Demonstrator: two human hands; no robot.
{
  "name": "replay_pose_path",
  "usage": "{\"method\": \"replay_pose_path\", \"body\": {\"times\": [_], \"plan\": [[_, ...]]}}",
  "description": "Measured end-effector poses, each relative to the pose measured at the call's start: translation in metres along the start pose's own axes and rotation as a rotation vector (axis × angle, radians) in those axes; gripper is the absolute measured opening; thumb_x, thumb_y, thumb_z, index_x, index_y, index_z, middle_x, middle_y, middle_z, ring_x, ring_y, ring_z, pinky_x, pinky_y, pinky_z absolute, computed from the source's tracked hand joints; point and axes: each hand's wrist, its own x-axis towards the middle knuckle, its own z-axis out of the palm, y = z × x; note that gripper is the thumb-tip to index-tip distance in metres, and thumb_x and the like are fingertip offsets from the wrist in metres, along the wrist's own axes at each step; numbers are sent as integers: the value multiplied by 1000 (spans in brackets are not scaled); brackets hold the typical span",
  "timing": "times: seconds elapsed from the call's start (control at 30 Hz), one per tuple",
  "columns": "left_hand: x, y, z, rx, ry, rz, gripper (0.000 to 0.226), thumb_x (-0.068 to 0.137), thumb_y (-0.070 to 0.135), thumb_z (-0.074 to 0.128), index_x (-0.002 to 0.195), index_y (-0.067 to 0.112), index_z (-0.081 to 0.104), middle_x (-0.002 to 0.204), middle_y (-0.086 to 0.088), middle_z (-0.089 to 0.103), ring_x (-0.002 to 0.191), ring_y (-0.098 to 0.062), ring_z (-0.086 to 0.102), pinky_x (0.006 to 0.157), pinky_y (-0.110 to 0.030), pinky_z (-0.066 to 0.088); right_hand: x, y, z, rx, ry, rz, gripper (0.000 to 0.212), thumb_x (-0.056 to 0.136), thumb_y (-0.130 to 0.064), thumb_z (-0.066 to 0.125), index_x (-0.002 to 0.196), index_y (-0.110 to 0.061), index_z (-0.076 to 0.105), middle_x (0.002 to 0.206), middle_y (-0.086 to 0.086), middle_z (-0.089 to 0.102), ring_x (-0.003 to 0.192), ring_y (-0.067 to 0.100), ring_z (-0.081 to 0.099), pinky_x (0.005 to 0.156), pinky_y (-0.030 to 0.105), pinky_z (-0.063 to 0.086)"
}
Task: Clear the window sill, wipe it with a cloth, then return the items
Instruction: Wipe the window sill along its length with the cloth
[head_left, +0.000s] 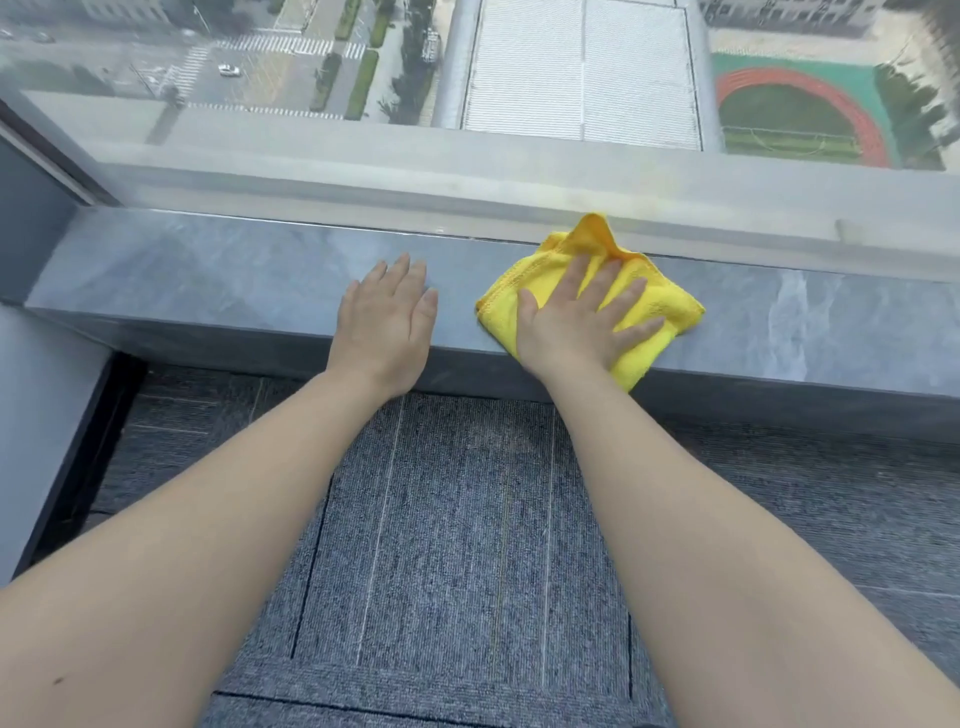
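A grey marble window sill (208, 275) runs across the view below the window glass. A folded yellow cloth (670, 301) lies on the sill right of centre, one corner hanging over the front edge. My right hand (582, 317) presses flat on the cloth with fingers spread. My left hand (387, 317) rests flat on the bare sill just left of the cloth, holding nothing. No other items stand on the visible stretch of sill.
The window glass (519, 78) rises directly behind the sill, showing streets and a sports track far below. A dark frame and grey wall panel (31, 218) close off the sill's left end. Grey carpet tiles (467, 519) cover the floor under my arms.
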Motion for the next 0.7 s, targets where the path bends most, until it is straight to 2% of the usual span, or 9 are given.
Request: {"method": "replay_pose_path", "body": {"times": [0.1,0.17,0.37,0.53,0.63,0.7], "plan": [[-4,-11,-3,-1,-1,-32,52,95,34,18,141,12,23,155,-8,17,144,-24,11,116,-38,5,2,-18,3,6,17,-8,72,94,-51,20,148,-12,-7,158,13,-12,144,39,-16,109,66,-8],[-5,-18,-6,0,13,-46,65,84,40,12,141,12,23,155,-9,18,144,-25,13,116,-38,6,0,-30,8,-20,36,-91,70,95,-50,20,149,-12,-5,159,13,-10,144,38,-15,110,64,-8],[-8,-33,-12,-14,44,-67,69,80,39,11,140,8,23,154,-13,20,143,-27,15,118,-40,8,-16,-48,21,-170,40,-485,64,96,-47,18,149,-18,-3,160,5,-8,147,29,-13,114,56,-9],[-14,-29,-13,-20,54,-45,69,80,40,12,140,9,24,153,-15,21,142,-29,17,117,-41,10,-23,-32,17,-263,-24,-780,54,98,-42,21,148,-34,1,160,-6,-6,148,19,-8,117,44,-8],[-17,-18,-11,-31,38,-30,69,80,42,12,141,12,22,155,-12,18,143,-27,15,117,-40,8,-27,-6,11,-269,-37,-810,53,99,-37,25,147,-36,3,160,-9,-5,148,16,-6,118,40,-9],[-15,-8,-8,-38,31,-14,60,89,40,15,141,12,22,155,-10,17,144,-26,13,116,-39,7,-31,15,9,-248,-24,-745,53,99,-37,24,147,-35,3,160,-9,-5,148,15,-6,117,41,-10]]}}
